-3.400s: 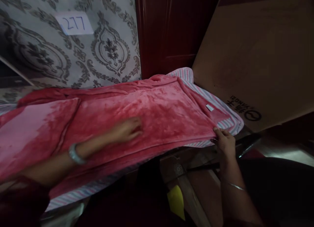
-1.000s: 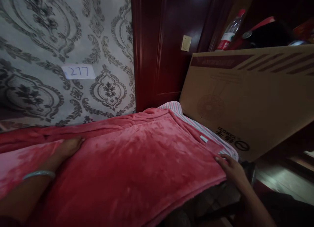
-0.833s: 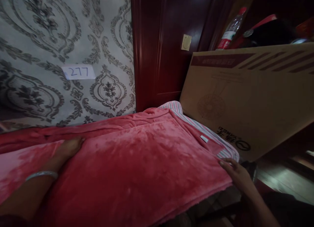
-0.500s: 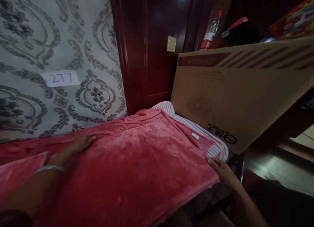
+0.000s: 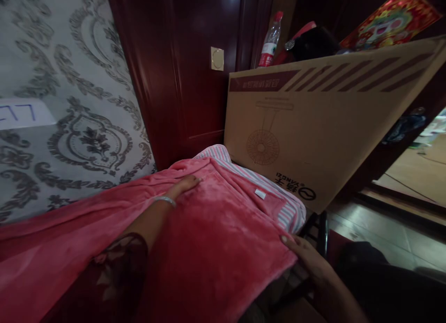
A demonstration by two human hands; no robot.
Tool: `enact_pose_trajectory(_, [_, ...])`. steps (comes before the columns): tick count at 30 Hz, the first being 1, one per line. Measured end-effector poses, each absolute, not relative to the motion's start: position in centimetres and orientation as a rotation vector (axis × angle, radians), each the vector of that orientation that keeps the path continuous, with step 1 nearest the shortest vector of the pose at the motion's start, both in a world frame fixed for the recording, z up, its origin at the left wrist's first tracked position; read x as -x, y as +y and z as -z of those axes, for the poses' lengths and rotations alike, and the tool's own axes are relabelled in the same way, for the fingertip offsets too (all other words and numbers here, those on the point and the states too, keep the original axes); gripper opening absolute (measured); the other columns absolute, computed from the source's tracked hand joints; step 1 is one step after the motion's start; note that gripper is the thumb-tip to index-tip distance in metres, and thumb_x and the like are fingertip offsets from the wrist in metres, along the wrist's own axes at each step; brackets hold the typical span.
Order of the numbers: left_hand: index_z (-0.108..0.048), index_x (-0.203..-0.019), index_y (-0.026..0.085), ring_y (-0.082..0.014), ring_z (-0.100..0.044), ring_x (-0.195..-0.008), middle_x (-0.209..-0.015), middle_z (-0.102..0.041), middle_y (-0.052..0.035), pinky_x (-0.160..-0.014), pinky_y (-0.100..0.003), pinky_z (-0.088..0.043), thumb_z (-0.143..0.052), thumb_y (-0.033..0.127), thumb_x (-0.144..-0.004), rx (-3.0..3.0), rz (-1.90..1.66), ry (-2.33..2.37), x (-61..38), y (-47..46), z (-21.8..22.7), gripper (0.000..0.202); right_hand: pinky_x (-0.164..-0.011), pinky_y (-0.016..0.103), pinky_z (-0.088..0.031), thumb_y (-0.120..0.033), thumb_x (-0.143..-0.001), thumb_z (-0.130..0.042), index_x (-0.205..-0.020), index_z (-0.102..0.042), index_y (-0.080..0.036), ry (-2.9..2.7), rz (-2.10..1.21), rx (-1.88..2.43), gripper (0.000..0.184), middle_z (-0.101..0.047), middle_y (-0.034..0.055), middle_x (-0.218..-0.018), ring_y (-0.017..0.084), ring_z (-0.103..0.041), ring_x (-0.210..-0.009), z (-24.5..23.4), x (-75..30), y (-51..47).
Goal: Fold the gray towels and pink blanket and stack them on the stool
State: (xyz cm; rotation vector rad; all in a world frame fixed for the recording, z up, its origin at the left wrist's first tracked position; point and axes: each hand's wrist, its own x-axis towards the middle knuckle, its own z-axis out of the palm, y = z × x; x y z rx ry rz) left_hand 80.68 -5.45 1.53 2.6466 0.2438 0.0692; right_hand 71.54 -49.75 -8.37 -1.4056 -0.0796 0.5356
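A plush pink-red blanket lies folded in layers, with a small white tag near its far right edge. My left hand, with a silver bracelet at the wrist, lies flat on the blanket near its far fold. Its fingers look stretched out, though partly hidden. At the near right corner, my right hand pinches the blanket edge, thumb on top and the other fingers mostly hidden. Beneath the blanket, a striped pink, grey and white cloth shows along the right end.
Behind the blanket's right end stands a large cardboard box with a fan drawing. A plastic bottle with a red cap is behind its top edge. Patterned wallpaper and a dark red wooden panel border the far side.
My left hand has slid right along the blanket toward its far right corner. My right hand keeps hold of the near right corner. The view has turned to the right.
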Motion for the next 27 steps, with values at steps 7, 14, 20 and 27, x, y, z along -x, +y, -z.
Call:
enact_pose_trajectory(7, [-0.073, -0.101, 0.011, -0.0268, -0.069, -0.104, -0.110, -0.074, -0.0179, -0.089, -0.031, -0.050, -0.053, 0.038, -0.094, -2.735, -0.190, 0.314, -86.9, -11.0, -0.2, 0.035, -0.071, 0.038, -0.058, -0.051, -0.064, -0.087, -0.095, -0.078, -0.018, 0.054, -0.460, 1.183, 0.046, -0.075, 0.0085, -0.078, 0.023, -0.068, -0.066, 7.8, -69.8, -49.1])
enact_pose_trajectory(14, [-0.061, -0.127, 0.016, -0.0221, -0.063, -0.116, -0.128, -0.068, -0.0129, -0.094, -0.030, -0.046, -0.026, 0.029, -0.103, -2.793, -0.510, 0.379, -88.8, -12.1, -1.8, 0.044, -0.055, 0.027, -0.050, -0.046, -0.066, -0.087, -0.094, -0.073, -0.019, 0.130, -0.072, 1.273, 0.042, -0.071, 0.0035, -0.077, 0.015, -0.060, -0.059, 5.1, -69.2, -49.7])
enact_pose_trajectory(20, [-0.067, -0.118, 0.016, -0.0322, -0.065, -0.112, -0.119, -0.071, -0.0196, -0.088, -0.038, -0.048, -0.041, 0.030, -0.097, -2.914, -0.288, 0.376, -89.2, -13.0, 1.3, 0.036, -0.051, 0.023, -0.044, -0.053, -0.053, -0.092, -0.075, -0.068, -0.018, 0.190, -0.142, 1.292, 0.048, -0.062, -0.0020, -0.063, 0.011, -0.052, -0.053, 8.3, -70.7, -49.8])
enact_pose_trajectory(27, [-0.066, -0.115, 0.019, -0.0308, -0.066, -0.108, -0.116, -0.072, -0.0163, -0.086, -0.036, -0.049, -0.038, 0.041, -0.098, -2.989, -0.327, 0.330, -89.9, -12.4, 1.9, 0.040, -0.044, 0.024, -0.040, -0.072, -0.071, -0.073, -0.064, -0.061, -0.020, 0.084, -0.313, 1.087, 0.054, -0.053, -0.0021, -0.051, 0.010, -0.047, -0.045, 9.7, -70.2, -50.5])
